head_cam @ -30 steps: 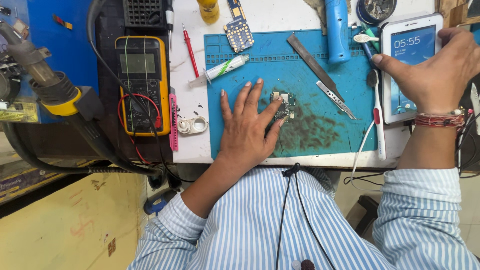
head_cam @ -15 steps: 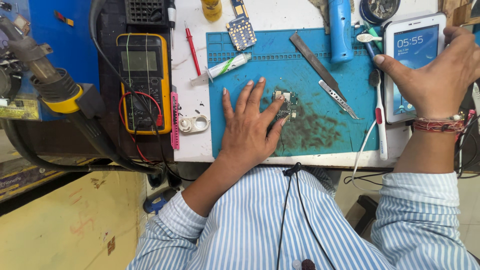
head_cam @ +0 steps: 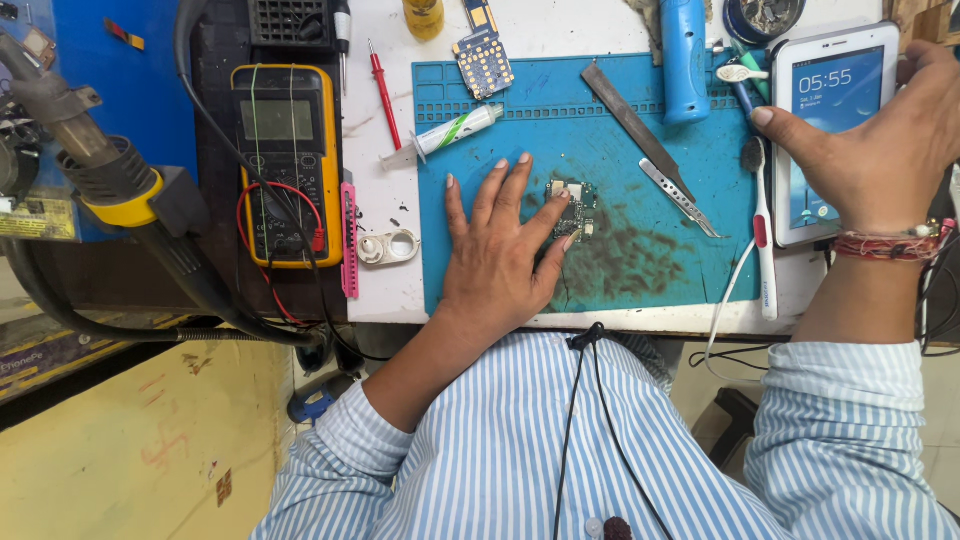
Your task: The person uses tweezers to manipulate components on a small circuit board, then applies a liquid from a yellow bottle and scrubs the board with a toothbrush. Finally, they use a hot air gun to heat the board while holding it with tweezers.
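The white surface (head_cam: pixel 400 270) carries a blue work mat (head_cam: pixel 650 260), smudged dark in its middle, and the mat's near edge runs close to the surface's front edge by the person's striped shirt. Left of the mat lies a yellow multimeter (head_cam: pixel 288 165) with red leads, and a hot-air handle (head_cam: pixel 110 190) juts in from the far left. At the right edge a white phone (head_cam: pixel 830 130) with a lit screen sits just off the mat; the right hand (head_cam: pixel 880 150) wraps over its right side, thumb reaching to its left edge, so this grip is closed around the phone. The left hand (head_cam: pixel 500 260) lies flat on the mat, fingers spread wide and holding nothing, its thumb and forefinger touching a small circuit board (head_cam: pixel 572 208) near the mat's centre. The step in hand looks like steadying the board while the phone is being handled. Any next move on the board would call for a fine pinch, since it is small and flat. Tweezers (head_cam: pixel 680 198), a metal file (head_cam: pixel 625 110) and a syringe tube (head_cam: pixel 445 135) lie close by, leaving open room mostly on the mat's lower right.
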